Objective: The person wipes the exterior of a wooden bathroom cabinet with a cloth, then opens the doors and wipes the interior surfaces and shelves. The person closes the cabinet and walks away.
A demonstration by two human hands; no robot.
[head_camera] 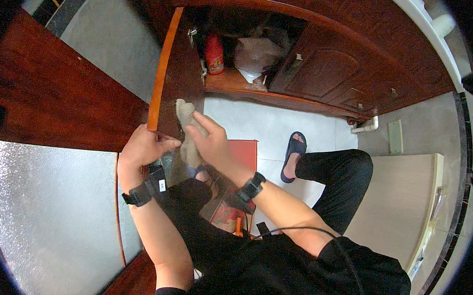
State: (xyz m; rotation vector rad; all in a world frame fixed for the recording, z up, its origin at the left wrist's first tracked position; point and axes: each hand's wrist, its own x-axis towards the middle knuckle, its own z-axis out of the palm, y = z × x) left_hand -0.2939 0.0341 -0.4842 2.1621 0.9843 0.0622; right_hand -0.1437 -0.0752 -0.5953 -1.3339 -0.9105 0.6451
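Observation:
A dark red-brown wooden cabinet door (179, 77) stands swung out on its hinges, its orange-brown edge facing me. My left hand (144, 150) grips the door's lower corner, the thumb on the inner side. In my right hand (209, 141) is a beige cloth (187, 114), pressed against or very near the door's inner face. The cloth hangs down past my fingers. Behind the door the cabinet's compartment (232, 82) is exposed. A red bottle (214, 54) stands in it beside a crumpled plastic bag (256, 53), whose contents I cannot tell.
A second cabinet door (321, 71) is closed on the right. A white pipe (366, 128) runs near the floor. Below my hands lies a red flat object (245, 151), partly hidden. A frosted glass panel (56, 217) is at left, a pale drawer unit (396, 198) at right.

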